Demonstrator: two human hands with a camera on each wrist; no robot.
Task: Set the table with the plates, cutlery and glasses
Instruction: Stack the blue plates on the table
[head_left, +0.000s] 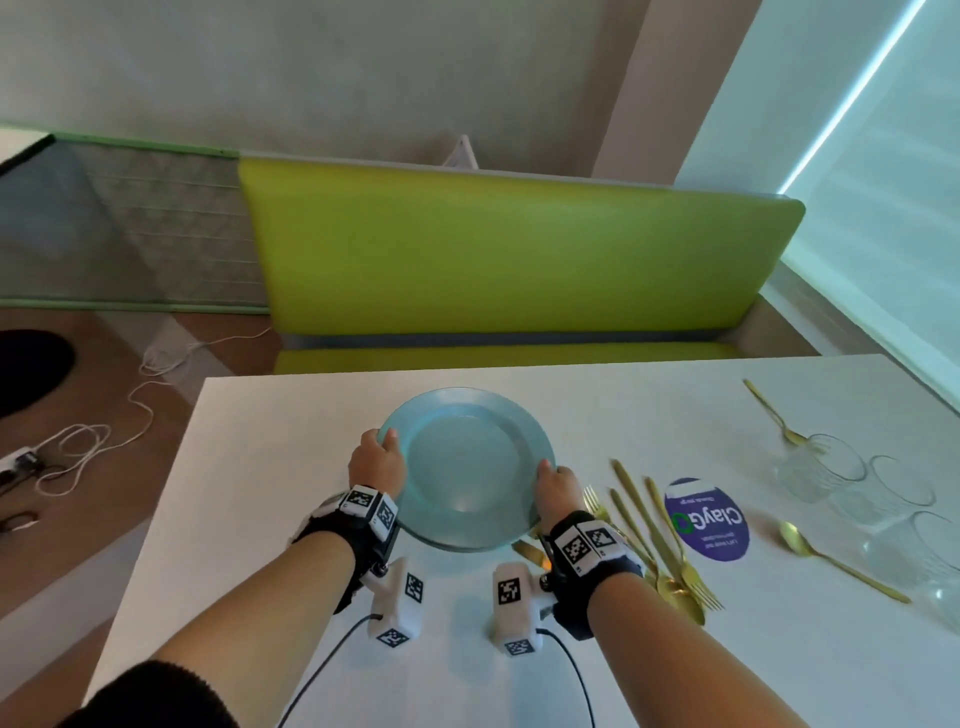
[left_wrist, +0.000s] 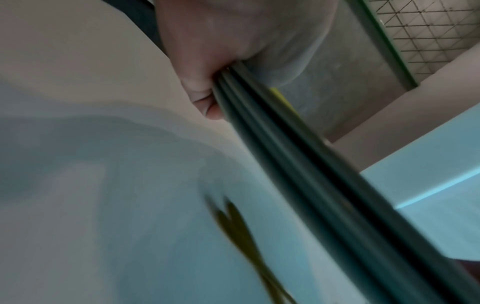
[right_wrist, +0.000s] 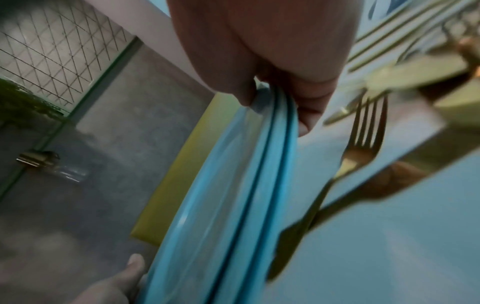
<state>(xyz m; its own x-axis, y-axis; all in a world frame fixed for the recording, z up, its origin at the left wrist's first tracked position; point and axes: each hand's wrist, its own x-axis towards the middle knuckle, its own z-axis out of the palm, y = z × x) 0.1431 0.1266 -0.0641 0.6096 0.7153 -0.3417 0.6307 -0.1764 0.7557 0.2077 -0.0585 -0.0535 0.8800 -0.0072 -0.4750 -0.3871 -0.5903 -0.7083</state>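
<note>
Both hands grip a stack of blue plates (head_left: 465, 467) by opposite rims: left hand (head_left: 376, 462), right hand (head_left: 558, 491), above the surface (head_left: 270, 467).

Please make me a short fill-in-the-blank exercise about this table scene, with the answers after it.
1. Both hands, the left hand and the right hand, hold a stack of blue ____.
2. The cutlery on the table has a ____ colour.
3. The bench behind the table is ____.
4. The glasses stand to the ____ of the purple sticker.

Answers: plates; gold; green; right
</note>
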